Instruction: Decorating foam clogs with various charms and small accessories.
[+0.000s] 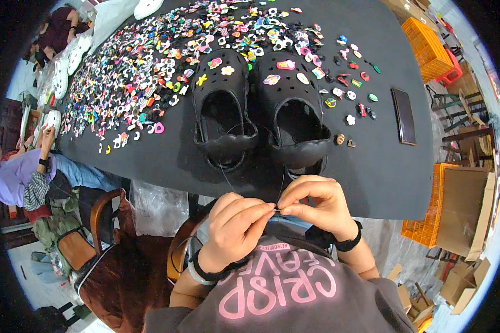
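Two black clogs, the left one [226,145] and the right one [301,154], stand side by side on the dark table with their heels toward me. Colourful shoe charms sit in the holes of both toes. A thin cord [283,180] runs from the heels of the clogs down to my fingers. Just off the table's near edge, my left hand [232,225] pinches the cord between thumb and fingertips. Against it, my right hand [319,206] also pinches the cord, fingertips nearly touching the left's. The exact join between the fingers is too small to make out.
A wide heap of small charms [144,66] covers the table's left and far side. Several loose charms [351,95] lie right of the clogs, near a dark phone [403,116]. Orange crates [425,50] stand at right. Another person [25,172] sits at left, holding a white clog [51,121].
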`<control>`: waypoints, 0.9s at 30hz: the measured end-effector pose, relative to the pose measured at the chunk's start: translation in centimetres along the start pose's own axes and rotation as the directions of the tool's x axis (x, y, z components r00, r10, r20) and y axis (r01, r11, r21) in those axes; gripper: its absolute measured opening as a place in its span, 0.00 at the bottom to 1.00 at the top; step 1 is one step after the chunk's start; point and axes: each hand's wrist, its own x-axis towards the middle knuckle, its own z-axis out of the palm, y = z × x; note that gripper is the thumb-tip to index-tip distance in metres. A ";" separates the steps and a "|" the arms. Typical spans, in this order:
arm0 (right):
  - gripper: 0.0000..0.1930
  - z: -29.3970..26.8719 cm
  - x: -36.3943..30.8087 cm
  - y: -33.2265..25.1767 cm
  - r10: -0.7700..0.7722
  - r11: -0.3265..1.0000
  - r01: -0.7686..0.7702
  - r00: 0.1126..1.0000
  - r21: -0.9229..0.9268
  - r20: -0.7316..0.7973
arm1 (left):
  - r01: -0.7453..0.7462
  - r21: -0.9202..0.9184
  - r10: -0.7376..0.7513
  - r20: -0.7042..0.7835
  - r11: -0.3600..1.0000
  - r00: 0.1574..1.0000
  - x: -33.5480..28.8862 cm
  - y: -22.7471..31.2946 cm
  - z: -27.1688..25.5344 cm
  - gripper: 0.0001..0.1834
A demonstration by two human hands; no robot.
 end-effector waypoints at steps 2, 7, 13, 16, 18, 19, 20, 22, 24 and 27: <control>0.04 -0.2 0.0 0.0 0.021 1.000 -0.022 1.000 0.016 0.006 | -0.007 0.016 0.007 -0.002 1.000 1.000 0.0 0.0 0.0 0.09; 0.04 0.0 0.0 0.0 0.030 1.000 -0.030 0.999 -0.002 0.010 | -0.069 0.050 0.070 -0.021 0.996 0.997 0.1 -0.1 0.3 0.12; 0.05 -0.2 0.0 -0.3 0.068 0.998 -0.068 0.998 -0.017 -0.003 | -0.056 0.072 0.055 0.008 0.996 0.998 -0.1 0.1 0.2 0.12; 0.06 -0.3 0.1 -0.5 0.199 0.976 -0.195 0.980 0.098 -0.027 | -0.051 0.062 0.050 0.017 0.997 0.999 -0.1 0.2 0.3 0.12; 0.07 -0.5 0.2 -0.5 0.176 0.983 -0.176 0.984 0.041 0.015 | -0.052 0.053 0.051 0.015 0.997 0.999 0.0 0.3 0.3 0.12; 0.07 -0.6 0.2 -0.5 0.176 0.983 -0.177 0.984 0.049 0.013 | -0.052 0.043 0.052 0.011 0.998 0.999 0.0 0.3 0.3 0.12; 0.08 -0.7 0.3 -0.4 0.148 0.988 -0.149 0.988 0.036 0.040 | -0.053 0.042 0.052 0.013 0.998 0.999 0.0 0.3 0.3 0.12; 0.08 -0.9 0.4 -0.3 0.118 0.992 -0.120 0.991 0.024 0.068 | -0.045 0.024 0.044 0.041 0.999 0.998 0.1 0.4 0.2 0.12; 0.08 -1.1 0.5 -0.3 0.088 0.996 -0.092 0.989 0.023 0.121 | -0.050 0.014 0.049 0.039 0.999 0.998 0.2 0.4 0.2 0.12; 0.08 -1.0 0.6 -0.2 0.060 0.996 -0.067 0.992 0.066 0.111 | -0.059 -0.012 0.059 0.030 0.998 0.998 0.4 0.3 0.3 0.12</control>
